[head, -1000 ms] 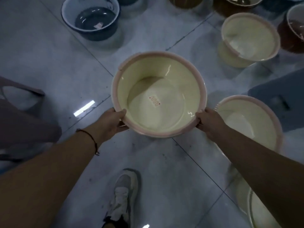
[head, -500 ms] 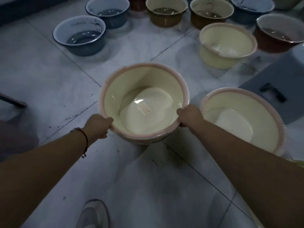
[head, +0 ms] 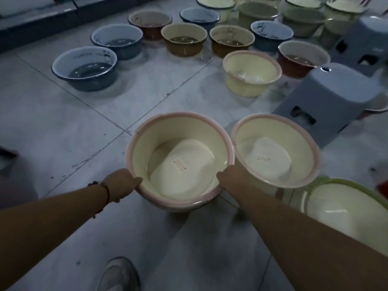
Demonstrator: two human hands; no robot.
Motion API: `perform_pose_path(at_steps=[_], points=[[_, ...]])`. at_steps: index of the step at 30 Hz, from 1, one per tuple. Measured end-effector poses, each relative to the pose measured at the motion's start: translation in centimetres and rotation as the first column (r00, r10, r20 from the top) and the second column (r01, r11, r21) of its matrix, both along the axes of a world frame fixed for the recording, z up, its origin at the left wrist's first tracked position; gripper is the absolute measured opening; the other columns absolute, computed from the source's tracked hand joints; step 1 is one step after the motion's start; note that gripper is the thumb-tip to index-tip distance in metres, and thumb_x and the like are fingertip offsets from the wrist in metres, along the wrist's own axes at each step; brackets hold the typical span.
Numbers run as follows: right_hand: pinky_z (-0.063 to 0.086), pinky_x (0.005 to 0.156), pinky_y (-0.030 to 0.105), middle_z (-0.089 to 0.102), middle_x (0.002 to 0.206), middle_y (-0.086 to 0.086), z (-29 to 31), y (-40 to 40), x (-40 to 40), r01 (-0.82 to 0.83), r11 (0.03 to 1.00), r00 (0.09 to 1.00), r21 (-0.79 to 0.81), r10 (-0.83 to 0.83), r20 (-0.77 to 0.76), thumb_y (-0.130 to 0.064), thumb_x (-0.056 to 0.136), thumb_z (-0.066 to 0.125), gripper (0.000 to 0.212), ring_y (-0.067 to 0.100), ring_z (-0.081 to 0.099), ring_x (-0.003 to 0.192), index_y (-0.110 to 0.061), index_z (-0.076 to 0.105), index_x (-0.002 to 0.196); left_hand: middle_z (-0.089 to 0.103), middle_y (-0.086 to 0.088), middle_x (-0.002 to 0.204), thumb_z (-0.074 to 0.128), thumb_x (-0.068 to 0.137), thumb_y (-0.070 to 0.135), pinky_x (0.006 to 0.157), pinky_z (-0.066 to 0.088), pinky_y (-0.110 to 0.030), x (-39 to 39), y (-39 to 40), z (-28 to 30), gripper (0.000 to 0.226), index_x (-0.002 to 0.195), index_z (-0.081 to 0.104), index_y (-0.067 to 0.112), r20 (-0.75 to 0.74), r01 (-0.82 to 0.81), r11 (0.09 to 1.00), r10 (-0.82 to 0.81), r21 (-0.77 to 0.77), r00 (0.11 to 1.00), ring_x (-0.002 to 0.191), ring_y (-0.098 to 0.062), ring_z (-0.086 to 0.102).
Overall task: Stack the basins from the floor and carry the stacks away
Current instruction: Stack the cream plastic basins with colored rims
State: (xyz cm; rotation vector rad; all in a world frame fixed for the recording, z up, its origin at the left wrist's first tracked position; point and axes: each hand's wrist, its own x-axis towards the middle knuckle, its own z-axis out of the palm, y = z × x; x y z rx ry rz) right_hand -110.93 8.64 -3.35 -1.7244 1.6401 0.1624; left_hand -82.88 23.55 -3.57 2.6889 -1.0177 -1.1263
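Head view: the cream basin (head: 180,160) with the pink rim is held by both hands, the left hand (head: 121,183) gripping the rim at about 8 o'clock and the right hand (head: 233,177) gripping it at about 4 o'clock, fingers curled over the edge. A second ago it hung above bare tiles with its twin off at 3 o'clock; now it has travelled forward and to the right, and its rim touches, or all but touches, the rim of the twin basin (head: 277,150) at 3 o'clock. Its near edge shows a second wall beneath, so it may already be a stack of two; I cannot tell for sure.

The view has also lifted: rows of blue, brown and red basins show at 12 o'clock, a third cream basin (head: 252,72) at 1 o'clock, a grey stool (head: 333,97) at 2 o'clock, a green-rimmed basin (head: 344,208) at 4 o'clock and a shoe (head: 119,274) at 6 o'clock.

My judgement: the held basin is being lined up with its twin for nesting, so stacking is early and most basins remain on the floor.
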Motion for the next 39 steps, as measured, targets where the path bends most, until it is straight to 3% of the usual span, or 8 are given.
perform_pose_path(at_steps=[2, 4, 6, 8, 13, 19, 27, 39], points=[[0.035, 0.052, 0.023, 0.042, 0.07, -0.002, 0.5, 0.1, -0.2, -0.049, 0.999, 0.998, 0.003, 0.049, -0.031, -0.021, 0.097, 0.049, 0.032, 0.015, 0.045, 0.063, -0.019, 0.038, 0.066, 0.06, -0.001, 0.084, 0.04, 0.098, 0.058, 0.066, 0.047, -0.028, 0.0, -0.1, 1.5, 0.049, 0.104, 0.063, 0.015, 0.21, 0.259, 0.955, -0.286, 0.146, 0.935, 0.075, -0.016, 0.058], [0.051, 0.068, 0.029, 0.053, 0.078, 0.002, 2.0, 0.0, -0.8, -0.149, 0.989, 0.987, 0.002, 0.149, -0.059, -0.02, 0.093, 0.055, 0.02, 0.023, 0.061, 0.08, -0.011, 0.05, 0.075, 0.06, 0.002, 0.097, 0.037, 0.097, 0.061, 0.074, 0.05, -0.031, -0.6, -0.1, 3.8, 0.05, 0.119, 0.057, 0.021, 0.377, 0.41, 0.88, -0.474, 0.241, 0.795, 0.087, -0.017, 0.061], [0.051, 0.091, 0.035, 0.062, 0.108, 0.009, 3.8, -0.1, -2.9, -0.275, 0.96, 0.96, -0.044, 0.272, -0.064, -0.028, 0.094, 0.055, 0.03, 0.03, 0.061, 0.109, -0.006, 0.058, 0.113, 0.057, -0.002, 0.12, 0.039, 0.097, 0.06, 0.08, 0.051, -0.033, -2.2, -0.6, 6.6, 0.056, 0.138, 0.043, 0.022, 0.435, 0.54, 0.801, -0.596, 0.259, 0.675, 0.101, -0.02, 0.062], [0.044, 0.1, 0.042, 0.053, 0.133, 0.008, 6.7, 0.2, -5.7, -0.345, 0.928, 0.934, -0.141, 0.323, -0.154, -0.041, 0.094, 0.05, 0.053, 0.031, 0.052, 0.121, -0.016, 0.04, 0.14, 0.041, -0.004, 0.145, 0.039, 0.097, 0.061, 0.091, 0.051, -0.036, -4.8, -1.6, 9.5, 0.065, 0.15, 0.029, 0.025, 0.45, 0.64, 0.731, -0.666, 0.237, 0.595, 0.117, -0.023, 0.056], [0.028, 0.113, 0.048, 0.024, 0.159, 0.007, 12.7, 1.1, -12.8, -0.469, 0.844, 0.857, -0.261, 0.363, -0.366, -0.052, 0.096, 0.046, 0.075, 0.035, 0.026, 0.142, -0.021, 0.014, 0.156, 0.008, -0.006, 0.166, 0.039, 0.095, 0.065, 0.113, 0.035, -0.044, -13.0, -3.3, 16.2, 0.074, 0.157, 0.016, 0.03, 0.447, 0.702, 0.701, -0.672, 0.127, 0.59, 0.142, -0.03, 0.035], [0.033, 0.112, 0.048, 0.029, 0.157, 0.007, 15.2, 3.7, -21.1, -0.371, 0.858, 0.902, -0.355, 0.242, -0.357, -0.054, 0.094, 0.048, 0.076, 0.035, 0.031, 0.141, -0.02, 0.018, 0.155, 0.012, -0.005, 0.166, 0.041, 0.097, 0.061, 0.118, 0.026, -0.045, -22.3, -3.0, 18.5, 0.074, 0.157, 0.016, 0.026, 0.374, 0.703, 0.705, -0.63, -0.094, 0.681, 0.148, -0.028, 0.025], [0.024, 0.117, 0.05, 0.027, 0.159, 0.01, 10.7, 6.4, -24.1, -0.22, 0.936, 0.939, -0.276, 0.126, -0.32, -0.048, 0.095, 0.049, 0.069, 0.037, 0.024, 0.145, -0.018, 0.025, 0.153, 0.033, -0.008, 0.157, 0.048, 0.096, 0.057, 0.105, 0.043, -0.043, -26.4, -4.2, 18.3, 0.074, 0.156, 0.021, 0.024, 0.367, 0.778, 0.619, -0.704, -0.102, 0.608, 0.136, -0.027, 0.044], [0.034, 0.108, 0.047, 0.035, 0.148, 0.008, 2.0, 6.3, -26.4, 0.084, 0.996, 0.927, -0.041, -0.094, -0.363, -0.051, 0.093, 0.05, 0.064, 0.036, 0.038, 0.133, -0.018, 0.032, 0.145, 0.039, -0.005, 0.153, 0.044, 0.097, 0.056, 0.102, 0.043, -0.041, -25.6, -7.3, 16.0, 0.067, 0.154, 0.024, 0.026, 0.431, 0.84, 0.536, -0.78, 0.084, 0.455, 0.13, -0.026, 0.049]])
